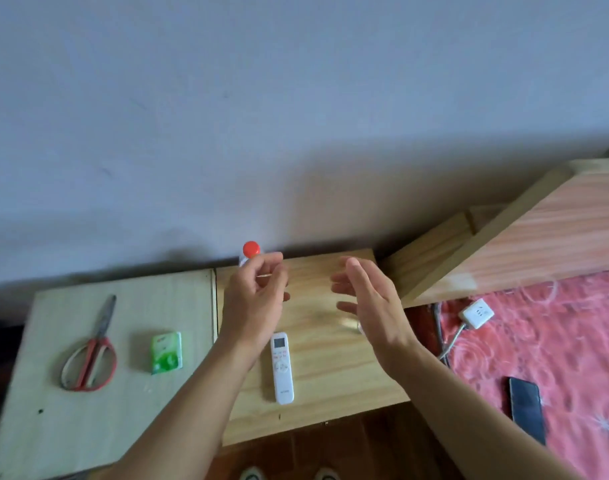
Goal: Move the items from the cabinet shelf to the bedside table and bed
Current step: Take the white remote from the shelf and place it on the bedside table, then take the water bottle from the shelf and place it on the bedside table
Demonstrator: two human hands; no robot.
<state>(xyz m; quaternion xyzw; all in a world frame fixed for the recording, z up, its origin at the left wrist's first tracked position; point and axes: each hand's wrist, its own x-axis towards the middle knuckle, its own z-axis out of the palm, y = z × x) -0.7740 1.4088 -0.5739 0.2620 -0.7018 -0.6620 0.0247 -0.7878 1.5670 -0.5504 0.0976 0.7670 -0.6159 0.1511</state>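
Left hand [253,299] pinches the red-capped bottle [250,250] near the surface's [330,393] back edge, right hand [369,306] open; best lowered upright, clear of the remote [282,368].

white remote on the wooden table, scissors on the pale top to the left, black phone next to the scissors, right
No: the head view shows the black phone on the red bed cover, not next to the scissors. The white remote is on the wooden table and the scissors on the pale top to the left.
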